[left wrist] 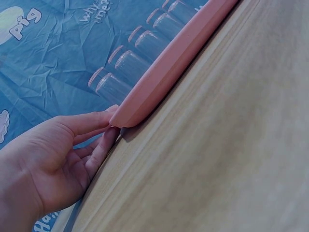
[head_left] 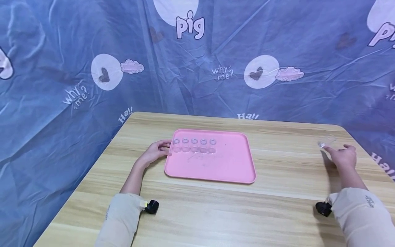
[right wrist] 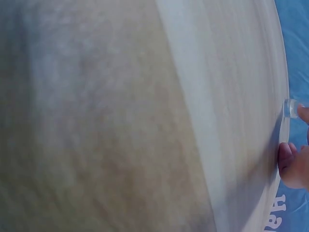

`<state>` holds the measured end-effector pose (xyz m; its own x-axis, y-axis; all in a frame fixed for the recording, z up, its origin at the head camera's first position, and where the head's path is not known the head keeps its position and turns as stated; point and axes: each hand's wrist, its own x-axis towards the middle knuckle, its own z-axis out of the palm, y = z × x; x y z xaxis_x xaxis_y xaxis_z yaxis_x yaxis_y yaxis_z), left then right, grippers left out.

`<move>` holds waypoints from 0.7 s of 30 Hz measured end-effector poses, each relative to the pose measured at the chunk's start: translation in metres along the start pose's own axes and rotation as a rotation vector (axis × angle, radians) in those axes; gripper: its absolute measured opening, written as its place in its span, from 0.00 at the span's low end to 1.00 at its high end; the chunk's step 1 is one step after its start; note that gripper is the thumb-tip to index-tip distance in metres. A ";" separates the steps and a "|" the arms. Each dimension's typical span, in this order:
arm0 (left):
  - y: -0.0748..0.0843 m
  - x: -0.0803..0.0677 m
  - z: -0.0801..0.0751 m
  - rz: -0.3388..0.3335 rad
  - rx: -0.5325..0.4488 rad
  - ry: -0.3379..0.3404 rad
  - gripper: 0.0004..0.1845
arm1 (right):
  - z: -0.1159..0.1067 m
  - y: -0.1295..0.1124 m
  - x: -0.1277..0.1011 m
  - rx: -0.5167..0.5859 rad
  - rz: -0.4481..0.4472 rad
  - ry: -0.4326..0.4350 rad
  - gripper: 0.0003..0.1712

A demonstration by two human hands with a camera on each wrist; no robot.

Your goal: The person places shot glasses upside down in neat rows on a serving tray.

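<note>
Along the left rim of the pink tray [head_left: 228, 161], my left hand [head_left: 155, 151] pinches the edge. In the left wrist view the fingers [left wrist: 89, 124] meet at the tray's corner, one above the rim and another below it. Several small clear cups [head_left: 194, 141] stand in a row inside the tray's far left part. Off to the right, my right hand [head_left: 343, 157] holds another clear cup [head_left: 327, 140] by its near end with its fingertips. Only a bit of that cup [right wrist: 290, 108] shows in the right wrist view, where the frame edge cuts off the hand.
A wood-grain table [head_left: 277, 202] lies under everything. Blue printed cloth [head_left: 197, 85] hangs behind it and at both sides. Black wrist cameras [head_left: 152, 207] sit at both sleeve cuffs, low over the tabletop.
</note>
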<state>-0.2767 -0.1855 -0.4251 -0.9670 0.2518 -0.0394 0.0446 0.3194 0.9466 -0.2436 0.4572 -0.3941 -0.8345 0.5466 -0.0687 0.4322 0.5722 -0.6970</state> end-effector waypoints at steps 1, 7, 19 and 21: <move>0.000 0.000 0.000 -0.001 0.002 -0.001 0.29 | 0.000 0.000 0.000 -0.006 -0.001 -0.003 0.49; 0.000 0.002 0.000 -0.008 -0.001 -0.010 0.29 | -0.001 0.003 0.004 -0.042 -0.022 -0.018 0.47; 0.002 0.000 -0.001 0.001 -0.008 -0.014 0.29 | -0.004 0.002 0.011 -0.050 -0.036 -0.032 0.38; 0.002 0.000 -0.001 0.001 -0.007 -0.016 0.29 | -0.004 0.002 0.011 -0.052 -0.045 -0.030 0.37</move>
<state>-0.2771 -0.1855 -0.4231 -0.9627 0.2670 -0.0432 0.0441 0.3126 0.9489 -0.2503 0.4663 -0.3936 -0.8629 0.5018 -0.0597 0.4105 0.6270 -0.6621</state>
